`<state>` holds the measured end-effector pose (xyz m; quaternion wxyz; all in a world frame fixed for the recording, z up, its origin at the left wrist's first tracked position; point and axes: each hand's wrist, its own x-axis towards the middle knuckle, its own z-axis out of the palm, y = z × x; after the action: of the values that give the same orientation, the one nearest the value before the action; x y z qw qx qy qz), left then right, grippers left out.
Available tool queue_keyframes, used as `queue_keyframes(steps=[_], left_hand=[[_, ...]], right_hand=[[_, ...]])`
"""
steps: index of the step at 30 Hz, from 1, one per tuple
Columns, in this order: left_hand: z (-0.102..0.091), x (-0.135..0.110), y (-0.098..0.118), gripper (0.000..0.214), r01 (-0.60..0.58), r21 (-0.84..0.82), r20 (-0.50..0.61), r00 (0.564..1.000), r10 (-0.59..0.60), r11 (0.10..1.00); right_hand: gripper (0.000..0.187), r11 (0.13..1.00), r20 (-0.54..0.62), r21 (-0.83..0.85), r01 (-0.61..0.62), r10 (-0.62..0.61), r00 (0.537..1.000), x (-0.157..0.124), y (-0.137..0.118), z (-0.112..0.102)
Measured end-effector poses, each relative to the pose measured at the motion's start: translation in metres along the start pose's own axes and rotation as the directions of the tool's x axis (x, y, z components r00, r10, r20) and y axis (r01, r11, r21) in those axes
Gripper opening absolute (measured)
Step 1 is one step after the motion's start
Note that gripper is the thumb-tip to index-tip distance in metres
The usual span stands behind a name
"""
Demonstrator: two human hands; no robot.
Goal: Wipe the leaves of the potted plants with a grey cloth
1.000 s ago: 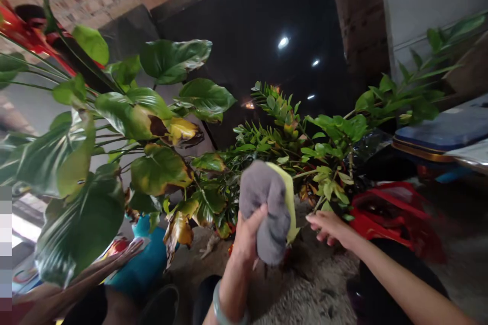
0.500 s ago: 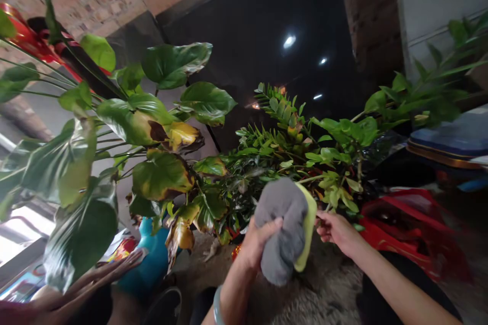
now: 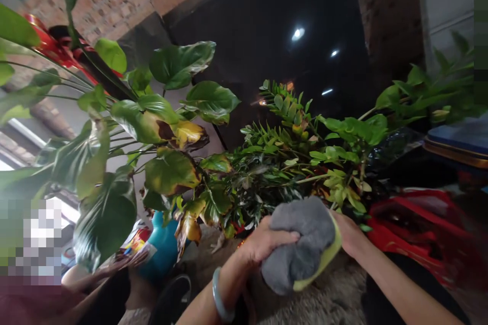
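Note:
A thick, fluffy cloth (image 3: 301, 244), grey on one side and yellow on the other, is bunched in my left hand (image 3: 265, 244). The thumb presses on the grey face and the other fingers are behind it. On the left wrist is a pale bangle (image 3: 220, 294). My right hand (image 3: 348, 233) is at the cloth's right edge, its fingers hidden behind the cloth, so I cannot tell whether it grips anything. Just beyond both hands grow leafy green plants (image 3: 339, 155), some leaves yellowish.
On the left stands a large-leaved plant (image 3: 171, 170) with browned leaf edges. Below it are a blue rounded object (image 3: 162, 244) and another person's hand (image 3: 129, 259). A red bag (image 3: 415, 233) lies to the right. A dark glossy panel (image 3: 267, 35) rises behind.
The cloth has shifted right and tilted, and now covers my right hand's fingers, which showed curled beside it before. The view has turned slightly left.

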<state>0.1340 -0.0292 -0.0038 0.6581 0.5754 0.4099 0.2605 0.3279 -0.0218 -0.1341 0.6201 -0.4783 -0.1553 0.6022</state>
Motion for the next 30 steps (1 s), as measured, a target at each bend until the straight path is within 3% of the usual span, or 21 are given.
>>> queue_keyframes(steps=[3,5,8,10,12,14,16,19,21,22,24,26,28,30], left_hand=[[0.003,0.016,0.039,0.036,-0.256,-0.052,-0.113,0.962,0.249,0.965],[0.007,0.035,0.042,0.035,-0.332,-0.061,-0.199,0.928,0.315,0.941],[0.01,0.049,0.007,0.032,-0.136,-0.063,-0.229,0.966,0.118,0.989],[0.008,0.041,-0.024,0.028,0.025,-0.029,-0.204,0.979,-0.031,0.999],[0.002,0.024,-0.038,0.028,0.064,0.006,-0.149,0.987,-0.062,0.998],[-0.003,0.008,-0.028,0.033,-0.004,0.019,-0.099,0.995,0.006,1.0],[-0.006,0.003,0.0,0.039,-0.138,0.027,-0.119,0.983,0.14,0.99],[-0.002,0.022,0.04,0.046,-0.346,0.064,-0.278,0.895,0.35,0.936],[0.003,0.042,0.043,0.041,-0.374,0.1,-0.357,0.852,0.384,0.922],[0.006,0.05,0.036,0.036,-0.334,0.124,-0.359,0.863,0.356,0.934],[0.01,0.054,0.01,0.023,-0.182,0.188,-0.283,0.931,0.23,0.965],[0.009,0.04,-0.02,0.016,-0.035,0.268,-0.092,0.994,0.062,0.963],[0.003,0.015,-0.038,0.019,0.024,0.345,0.109,0.992,-0.065,0.938],[-0.004,-0.006,-0.035,0.022,-0.004,0.366,0.193,0.979,-0.072,0.931]], right_hand=[[0.01,0.997,-0.07,0.03,-0.065,0.067,0.995,-0.004,-0.007,0.004],[0.008,0.995,-0.09,0.051,-0.082,0.086,0.992,-0.007,-0.011,0.01],[0.01,0.993,-0.092,0.079,-0.091,0.098,0.991,-0.009,-0.013,0.016],[0.011,0.991,-0.088,0.094,-0.096,0.104,0.991,-0.01,-0.013,0.017],[0.008,0.99,-0.084,0.102,-0.099,0.108,0.991,-0.01,-0.012,0.015],[0.006,0.99,-0.087,0.098,-0.1,0.109,0.99,-0.01,-0.012,0.012],[0.006,0.991,-0.101,0.082,-0.104,0.112,0.989,-0.008,-0.011,0.009],[0.004,0.992,-0.118,0.055,-0.111,0.117,0.986,-0.005,-0.011,0.006],[0.003,0.993,-0.111,0.046,-0.104,0.109,0.988,-0.002,-0.01,0.005],[0.004,0.994,-0.105,0.045,-0.099,0.103,0.989,-0.001,-0.01,0.005],[0.007,0.995,-0.087,0.048,-0.087,0.091,0.992,0.0,-0.008,0.004],[0.01,0.995,-0.073,0.055,-0.081,0.085,0.994,0.001,-0.005,0.002],[0.009,0.995,-0.068,0.06,-0.081,0.085,0.994,0.001,-0.003,-0.001],[0.009,0.995,-0.064,0.061,-0.078,0.082,0.995,0.002,-0.001,-0.005]])
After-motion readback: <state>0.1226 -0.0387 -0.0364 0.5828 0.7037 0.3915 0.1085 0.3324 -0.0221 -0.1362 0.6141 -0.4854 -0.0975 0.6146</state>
